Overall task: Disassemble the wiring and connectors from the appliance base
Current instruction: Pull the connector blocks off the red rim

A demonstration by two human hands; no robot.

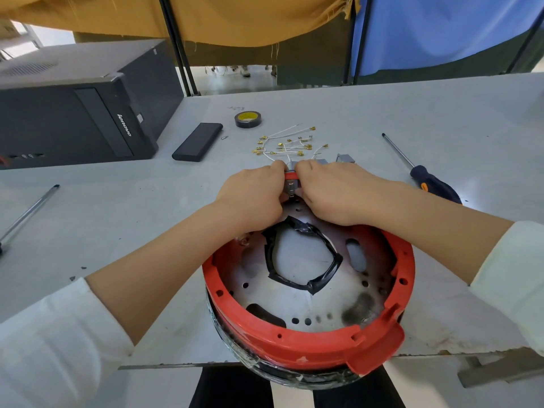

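While a heap of white wires with brass terminals point(287, 144) already lies loose on the grey desk point(382, 119), the left hand point(253, 198) and right hand point(329, 192) both pinch a small grey connector block point(292, 184) at the far rim of the round red-rimmed metal appliance base point(309, 290), seemingly among the last pieces.

Both hands point(290, 189) grip connector point(292, 184) — far rim.

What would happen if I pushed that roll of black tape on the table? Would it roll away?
Probably not. The roll of tape lies flat on its side on the table, so a push would likely just slide it. It looks small and is likely light. Stood on its edge, its round shape could roll.
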